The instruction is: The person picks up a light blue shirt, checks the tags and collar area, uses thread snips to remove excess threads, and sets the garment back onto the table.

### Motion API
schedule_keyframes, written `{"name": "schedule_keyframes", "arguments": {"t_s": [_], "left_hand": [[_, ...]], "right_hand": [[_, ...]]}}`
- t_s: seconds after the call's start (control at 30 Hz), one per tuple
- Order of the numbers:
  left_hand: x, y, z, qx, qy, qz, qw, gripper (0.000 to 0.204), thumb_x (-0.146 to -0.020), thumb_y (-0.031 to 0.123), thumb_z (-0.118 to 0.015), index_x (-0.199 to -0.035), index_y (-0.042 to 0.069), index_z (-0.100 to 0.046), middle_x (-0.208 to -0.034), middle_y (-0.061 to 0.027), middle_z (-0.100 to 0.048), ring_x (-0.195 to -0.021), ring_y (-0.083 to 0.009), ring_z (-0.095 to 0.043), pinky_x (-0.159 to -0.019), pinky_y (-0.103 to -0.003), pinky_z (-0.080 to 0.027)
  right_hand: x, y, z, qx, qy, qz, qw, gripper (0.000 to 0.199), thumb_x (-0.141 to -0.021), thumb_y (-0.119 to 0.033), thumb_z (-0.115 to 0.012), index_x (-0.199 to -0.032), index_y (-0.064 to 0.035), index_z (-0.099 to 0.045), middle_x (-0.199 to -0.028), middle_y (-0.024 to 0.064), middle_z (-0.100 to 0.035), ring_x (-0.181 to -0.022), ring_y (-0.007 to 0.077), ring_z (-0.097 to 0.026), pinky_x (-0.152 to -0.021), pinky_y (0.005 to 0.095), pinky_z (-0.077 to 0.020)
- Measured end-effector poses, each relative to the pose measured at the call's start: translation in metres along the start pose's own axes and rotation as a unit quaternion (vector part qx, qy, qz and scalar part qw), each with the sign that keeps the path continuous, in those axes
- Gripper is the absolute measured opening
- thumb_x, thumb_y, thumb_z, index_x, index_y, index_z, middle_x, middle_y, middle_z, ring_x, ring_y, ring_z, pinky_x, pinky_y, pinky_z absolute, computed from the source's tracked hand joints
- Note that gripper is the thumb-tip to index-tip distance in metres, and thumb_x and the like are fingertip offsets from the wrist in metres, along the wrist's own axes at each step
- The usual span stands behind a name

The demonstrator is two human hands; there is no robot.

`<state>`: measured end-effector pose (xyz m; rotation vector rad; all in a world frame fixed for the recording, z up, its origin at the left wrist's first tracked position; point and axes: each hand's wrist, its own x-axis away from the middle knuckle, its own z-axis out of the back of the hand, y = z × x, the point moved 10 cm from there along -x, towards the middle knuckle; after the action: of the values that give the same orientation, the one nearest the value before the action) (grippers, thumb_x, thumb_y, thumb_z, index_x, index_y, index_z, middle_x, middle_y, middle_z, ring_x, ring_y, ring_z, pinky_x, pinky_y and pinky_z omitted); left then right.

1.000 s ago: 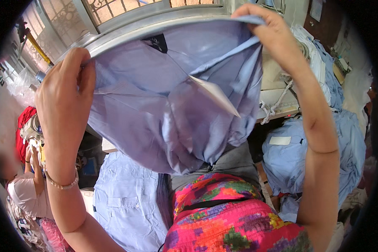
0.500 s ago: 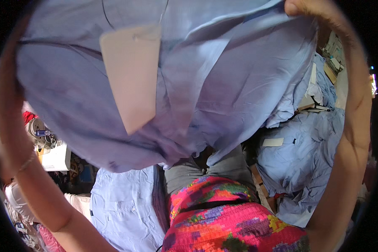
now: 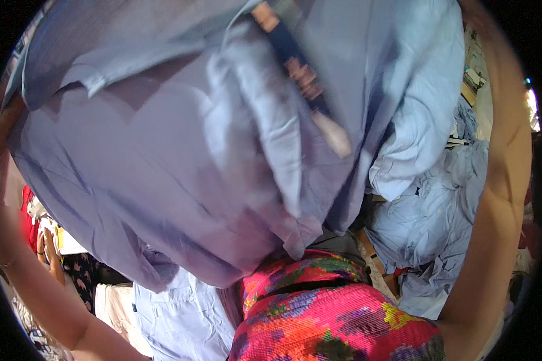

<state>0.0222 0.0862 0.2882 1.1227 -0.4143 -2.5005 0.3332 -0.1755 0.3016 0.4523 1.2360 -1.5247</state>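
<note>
Overhead, close up: blue shirt (image 3: 180, 180)

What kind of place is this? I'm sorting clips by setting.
Probably a garment workshop or clothing sorting room: a light blue shirt is held up close, and more blue garments are heaped at the right, with another lower down.

A pale lavender-blue cotton shirt (image 3: 180, 180) is showing a dark navy band with tan patches; a bright pink smocked garment (image 3: 337, 319) is displaying orange, green and purple blocks; crumpled light-blue shirts (image 3: 427, 210) are showing plain colour.

Both bare forearms raised high along the frame's sides, hands beyond view above.
</note>
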Motion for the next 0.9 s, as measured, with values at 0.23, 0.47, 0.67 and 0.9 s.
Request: {"name": "schedule_keyframes", "arguments": {"t_s": [0.23, 0.47, 0.67, 0.9], "left_hand": [[0.032, -0.053, -0.013, 0.109, 0.144, 0.108, 0.977, 0.051, -0.09, 0.019, -0.063, -0.131, -0.007, -0.045, -0.121, -0.0192, -0.056, -0.113, -0.0244, -0.051, -0.101, -0.035, -0.038], [-0.008, -0.171, -0.209, -0.074, -0.184, 0.146, 0.969, 0.026, -0.091, 0.028, -0.061, -0.094, 0.003, -0.069, -0.077, 0.0005, -0.061, -0.075, -0.01, -0.053, -0.072, -0.027, -0.044], [0.036, -0.307, -0.375, -0.096, -0.165, 0.183, 0.964, 0.027, -0.088, 0.028, -0.061, -0.088, 0.001, -0.067, -0.072, -0.0187, -0.064, -0.07, -0.033, -0.063, -0.065, -0.041, -0.047], [0.047, -0.316, -0.402, -0.09, -0.105, 0.193, 0.971, 0.022, -0.089, 0.025, -0.061, -0.091, 0.003, -0.064, -0.081, -0.0184, -0.066, -0.078, -0.0374, -0.064, -0.068, -0.042, -0.048]], "right_hand": [[0.013, 0.07, 0.005, -0.06, -0.229, -0.099, 0.966, 0.012, -0.085, -0.016, -0.065, -0.09, -0.0052, -0.065, -0.078, 0.0048, -0.065, -0.071, 0.0099, -0.061, -0.065, 0.0233, -0.052], [0.081, 0.23, -0.142, 0.14, -0.464, -0.18, 0.856, 0.039, -0.09, -0.037, -0.062, -0.109, -0.0037, -0.066, -0.103, 0.0034, -0.067, -0.098, 0.0146, -0.059, -0.09, 0.0292, -0.0455], [0.17, 0.359, -0.244, 0.201, -0.287, -0.226, 0.909, 0.037, -0.085, -0.037, -0.063, -0.101, -0.0031, -0.067, -0.093, 0.0208, -0.068, -0.088, 0.0392, -0.064, -0.078, 0.0455, -0.0492], [0.179, 0.356, -0.26, 0.262, -0.225, -0.141, 0.928, 0.03, -0.089, -0.03, -0.06, -0.101, -0.0034, -0.066, -0.103, 0.0198, -0.064, -0.095, 0.0383, -0.061, -0.079, 0.0445, -0.0483]]}}
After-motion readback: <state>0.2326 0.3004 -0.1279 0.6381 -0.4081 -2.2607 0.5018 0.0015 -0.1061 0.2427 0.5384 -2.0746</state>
